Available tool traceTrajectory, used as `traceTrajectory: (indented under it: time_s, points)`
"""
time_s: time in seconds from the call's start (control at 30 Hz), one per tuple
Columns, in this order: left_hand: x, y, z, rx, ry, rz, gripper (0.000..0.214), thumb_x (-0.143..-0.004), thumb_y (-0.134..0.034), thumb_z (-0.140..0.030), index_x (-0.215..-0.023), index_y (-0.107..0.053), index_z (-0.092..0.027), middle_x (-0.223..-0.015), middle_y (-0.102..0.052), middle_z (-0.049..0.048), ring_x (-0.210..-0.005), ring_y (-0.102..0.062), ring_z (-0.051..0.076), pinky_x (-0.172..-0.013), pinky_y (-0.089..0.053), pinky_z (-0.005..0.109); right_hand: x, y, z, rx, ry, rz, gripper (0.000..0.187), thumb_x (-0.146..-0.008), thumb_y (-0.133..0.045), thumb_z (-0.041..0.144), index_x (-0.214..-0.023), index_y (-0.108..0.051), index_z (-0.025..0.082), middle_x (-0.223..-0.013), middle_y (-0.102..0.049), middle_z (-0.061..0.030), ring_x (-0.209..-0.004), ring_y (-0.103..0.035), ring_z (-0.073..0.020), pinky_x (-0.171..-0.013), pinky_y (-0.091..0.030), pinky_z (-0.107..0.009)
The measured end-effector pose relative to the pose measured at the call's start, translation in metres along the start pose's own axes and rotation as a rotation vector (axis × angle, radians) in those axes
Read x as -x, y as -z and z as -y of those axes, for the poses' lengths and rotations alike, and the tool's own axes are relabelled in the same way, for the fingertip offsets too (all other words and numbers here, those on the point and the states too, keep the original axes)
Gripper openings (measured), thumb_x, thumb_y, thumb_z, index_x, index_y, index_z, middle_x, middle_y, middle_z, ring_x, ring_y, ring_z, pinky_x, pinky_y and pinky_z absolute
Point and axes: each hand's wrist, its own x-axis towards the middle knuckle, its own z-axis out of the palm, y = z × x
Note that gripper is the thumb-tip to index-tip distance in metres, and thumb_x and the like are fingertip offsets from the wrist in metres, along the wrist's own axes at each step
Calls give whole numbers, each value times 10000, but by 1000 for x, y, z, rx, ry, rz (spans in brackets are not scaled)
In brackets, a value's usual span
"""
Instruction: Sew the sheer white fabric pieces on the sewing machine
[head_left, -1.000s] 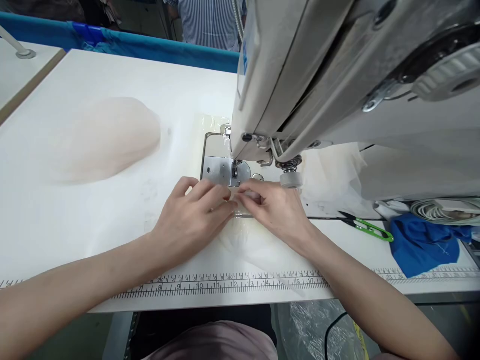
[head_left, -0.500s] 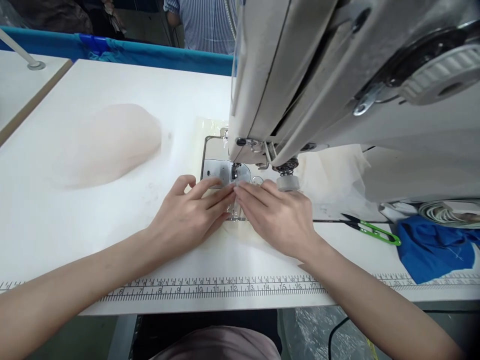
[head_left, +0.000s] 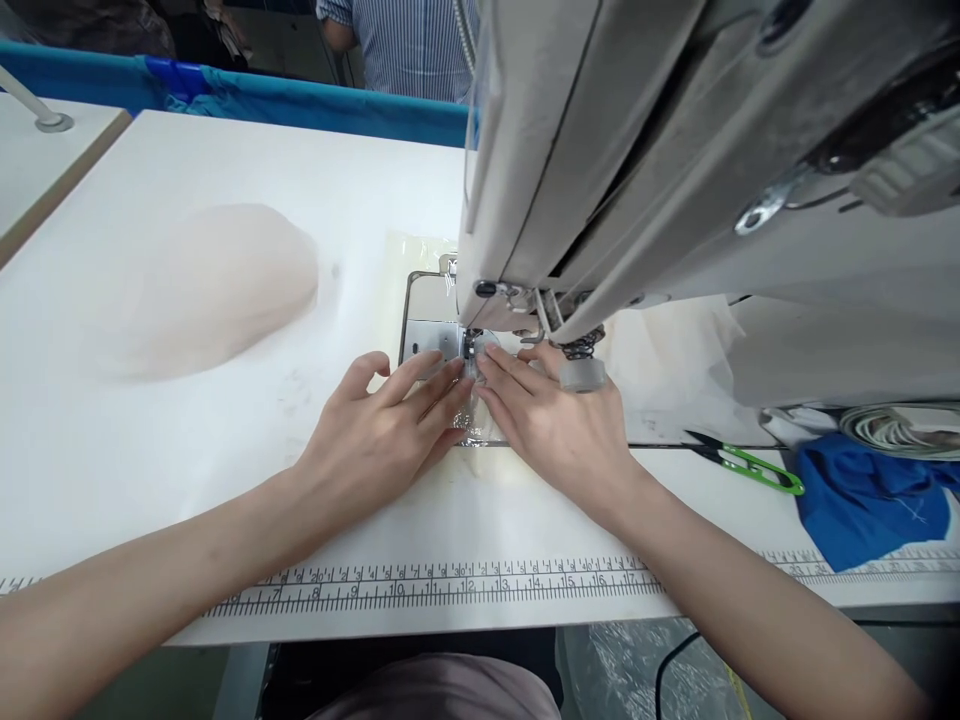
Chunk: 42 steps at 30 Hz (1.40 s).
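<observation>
My left hand [head_left: 382, 430] lies palm down just left of the needle area, its fingers stretched out and apart. My right hand [head_left: 559, 420] rests flat on the other side, fingers extended toward the presser foot [head_left: 471, 343] of the sewing machine [head_left: 555, 150]. Both sets of fingertips are at the metal needle plate [head_left: 433, 340]. Clear film shows between the hands; whether sheer cloth lies under the fingers I cannot tell. Left of the machine, a sheer beige cloth piece [head_left: 247, 285] lies on the white table [head_left: 337, 570]. More sheer cloth [head_left: 667, 350] lies to the right, beyond my right hand.
Green-handled thread snips [head_left: 750, 465] lie at the right, beside a blue cloth [head_left: 870, 490] and a coiled tape [head_left: 900, 425]. A printed ruler [head_left: 465, 585] runs along the front edge. Behind the table hangs a blue cloth strip [head_left: 322, 105]; a person in a striped shirt [head_left: 412, 45] is beyond.
My right fingertips have moved slightly forward and apart from my left ones. The left hand stays nearly in place. The view has shifted a little.
</observation>
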Motion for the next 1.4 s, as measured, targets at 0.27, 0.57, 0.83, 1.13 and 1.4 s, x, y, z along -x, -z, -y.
traceTrajectory:
  time_s: [0.27,0.57,0.83,1.13,1.4]
  points:
    - [1,2,-3,-13,12,15,302,-1009,-477,-292,-1258,-595,-168,-1258,-673,45,-1247,-560,201,-913,-374,391,1,1,-1,-17,-9,1,276,-1006,-487,261,-1115,-725,174,-1017,-763,-45,-982,-601,-195,-717,-383,-347]
    - [0,2,-1,39,-1,7,307,-994,-496,-271,-1254,-600,-145,-1255,-668,100,-1261,-561,247,-915,-412,407,0,1,-2,-55,-33,54,293,-1010,-472,268,-1164,-703,176,-955,-770,-58,-1013,-600,-222,-770,-398,-367]
    - [-1,-1,1,50,-7,45,334,-1013,-441,-282,-1289,-566,-142,-1292,-644,108,-1333,-500,260,-1052,-386,451,-2,0,-3,-46,-39,57,316,-1015,-462,295,-1208,-678,166,-1088,-746,-53,-1052,-595,-233,-836,-399,-380]
    - [-3,2,0,21,-19,-50,270,-968,-543,-277,-1186,-643,-153,-1221,-687,84,-1150,-612,255,-953,-427,437,-2,25,-5,-236,-71,185,247,-941,-596,374,-1051,-718,191,-913,-751,-47,-914,-643,-227,-781,-420,-363]
    - [-11,3,15,390,-27,148,359,-885,-489,-226,-1205,-648,-185,-1232,-656,73,-1068,-583,249,-856,-436,411,-5,48,-12,-561,-197,465,115,-941,-568,195,-855,-643,216,-812,-669,25,-656,-610,-118,-539,-338,-240]
